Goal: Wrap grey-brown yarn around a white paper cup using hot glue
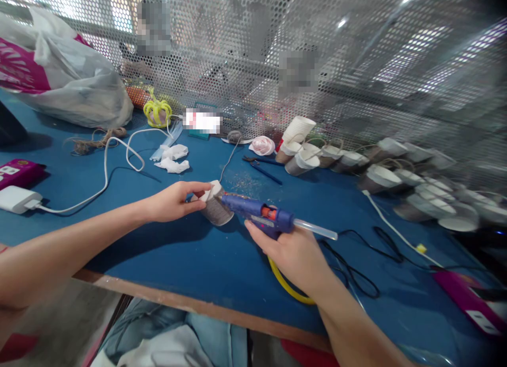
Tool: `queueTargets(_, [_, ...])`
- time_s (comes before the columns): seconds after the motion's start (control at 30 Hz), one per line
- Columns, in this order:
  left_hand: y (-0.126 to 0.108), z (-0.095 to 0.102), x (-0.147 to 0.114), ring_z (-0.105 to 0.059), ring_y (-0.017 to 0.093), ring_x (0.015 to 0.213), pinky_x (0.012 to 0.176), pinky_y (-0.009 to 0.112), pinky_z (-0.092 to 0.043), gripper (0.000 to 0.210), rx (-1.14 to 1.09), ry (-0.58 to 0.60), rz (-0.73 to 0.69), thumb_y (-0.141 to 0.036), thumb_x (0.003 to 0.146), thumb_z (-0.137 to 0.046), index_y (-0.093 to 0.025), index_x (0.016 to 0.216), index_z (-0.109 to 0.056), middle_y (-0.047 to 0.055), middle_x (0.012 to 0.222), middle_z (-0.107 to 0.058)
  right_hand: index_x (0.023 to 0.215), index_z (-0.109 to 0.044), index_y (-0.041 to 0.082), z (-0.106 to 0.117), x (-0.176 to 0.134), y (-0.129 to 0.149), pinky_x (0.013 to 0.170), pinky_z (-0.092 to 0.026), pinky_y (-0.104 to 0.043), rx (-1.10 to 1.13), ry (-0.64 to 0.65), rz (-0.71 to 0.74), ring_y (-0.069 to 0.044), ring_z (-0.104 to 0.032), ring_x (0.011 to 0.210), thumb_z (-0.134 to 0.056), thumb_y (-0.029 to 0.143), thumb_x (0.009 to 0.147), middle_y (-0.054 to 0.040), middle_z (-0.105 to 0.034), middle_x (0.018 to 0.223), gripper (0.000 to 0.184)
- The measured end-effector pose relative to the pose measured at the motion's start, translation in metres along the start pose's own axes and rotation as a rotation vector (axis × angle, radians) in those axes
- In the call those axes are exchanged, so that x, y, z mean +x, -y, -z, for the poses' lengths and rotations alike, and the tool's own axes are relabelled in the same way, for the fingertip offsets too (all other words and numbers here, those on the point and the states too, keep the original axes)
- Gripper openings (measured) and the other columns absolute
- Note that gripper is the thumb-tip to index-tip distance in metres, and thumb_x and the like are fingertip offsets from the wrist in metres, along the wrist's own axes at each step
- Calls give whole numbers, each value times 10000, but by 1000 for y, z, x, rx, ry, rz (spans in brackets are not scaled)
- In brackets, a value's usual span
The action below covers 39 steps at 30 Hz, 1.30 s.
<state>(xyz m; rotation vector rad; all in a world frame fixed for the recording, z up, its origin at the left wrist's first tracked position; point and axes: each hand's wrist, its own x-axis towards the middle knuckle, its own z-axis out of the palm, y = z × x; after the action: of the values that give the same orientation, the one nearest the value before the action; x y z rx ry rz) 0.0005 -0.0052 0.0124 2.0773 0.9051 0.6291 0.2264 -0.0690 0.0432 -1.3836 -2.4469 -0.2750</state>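
My left hand (180,199) pinches the white upper end of a small paper cup (218,211), whose side is wrapped in grey-brown cord. The cup tilts just above the blue table. In my right hand (291,251) is a blue glue gun (253,209), with a clear glue stick (317,228) poking out of its back. Its nozzle points left and meets the cup's side near my left fingertips; whether it touches cannot be made out. A thin grey cord (229,161) runs from the cup back to a small ball of cord (234,137).
Blue-handled pliers (265,171) lie behind the glue gun. Many similar cups (303,158) stand at the back right. White crumpled scraps (174,158), a white cable (106,166) and a plastic bag (75,76) occupy the left. Black cable (356,277) loops at right. A perforated metal screen (237,55) borders the table.
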Motion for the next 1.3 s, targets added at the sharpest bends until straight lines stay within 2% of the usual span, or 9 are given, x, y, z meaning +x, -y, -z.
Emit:
queueTargets(0.2, [3,2,-1,-530,182,897,801,296,-413,417,22,7,-40,-249,802,-454,-132,1202,-463,78,984,-619,758,-684,153,-1,0,-2,480,-434,-290,97,-26,-116,-183,-558,482,-413,267,809,-63,-592,510,299])
queueTargets(0.33, [3,3,-1,-533,173,880,784,278,-414,416,31,29,-43,-250,809,-444,-132,1207,-458,71,960,-618,827,-695,177,-3,-3,-5,492,-434,-305,-14,-3,44,-193,-566,488,-368,185,803,-63,-612,526,329])
queueTargets(0.4, [4,3,-1,-532,170,875,772,266,-414,419,46,34,-42,-262,812,-439,-133,1210,-454,70,963,-615,841,-696,174,-4,-3,-6,493,-438,-301,-30,11,53,-194,-575,495,-368,180,801,-66,-622,536,330])
queueTargets(0.53, [5,3,-1,-530,170,870,762,256,-411,420,68,19,-44,-279,812,-443,-138,1207,-457,72,992,-602,827,-693,142,-4,-1,-10,513,-461,-293,58,7,-67,-205,-605,539,-428,260,799,-76,-620,527,291])
queueTargets(0.73, [7,4,-2,-526,165,879,771,252,-407,422,90,33,-53,-294,817,-436,-161,1217,-443,58,999,-598,763,-675,162,-3,0,-4,509,-477,-289,261,-50,-220,-194,-611,522,-477,275,774,-63,-646,562,229])
queueTargets(0.87, [8,4,-2,-526,165,882,777,252,-406,433,91,31,-54,-297,817,-434,-151,1225,-436,66,1009,-598,749,-670,168,-4,4,-4,547,-486,-294,331,-44,-250,-189,-610,544,-497,280,748,-57,-652,586,206])
queueTargets(1.03, [8,4,-2,-531,165,882,782,254,-408,434,74,43,-58,-292,817,-435,-142,1225,-438,74,1034,-595,686,-641,164,-9,5,-8,530,-472,-294,380,-74,-358,-171,-569,481,-512,305,731,-40,-623,542,196])
queueTargets(1.13, [8,4,-2,-533,168,880,778,258,-411,431,66,47,-52,-294,815,-440,-149,1220,-442,72,1039,-594,609,-609,179,-8,4,-7,518,-470,-283,426,-18,-349,-167,-568,462,-517,307,727,-22,-601,490,197])
queueTargets(1.3, [7,4,-2,-531,171,881,776,260,-412,425,69,46,-50,-294,816,-439,-149,1216,-446,76,1016,-598,474,-502,197,0,9,-4,414,-432,-231,576,60,-534,-128,-513,346,-534,304,728,24,-501,344,277])
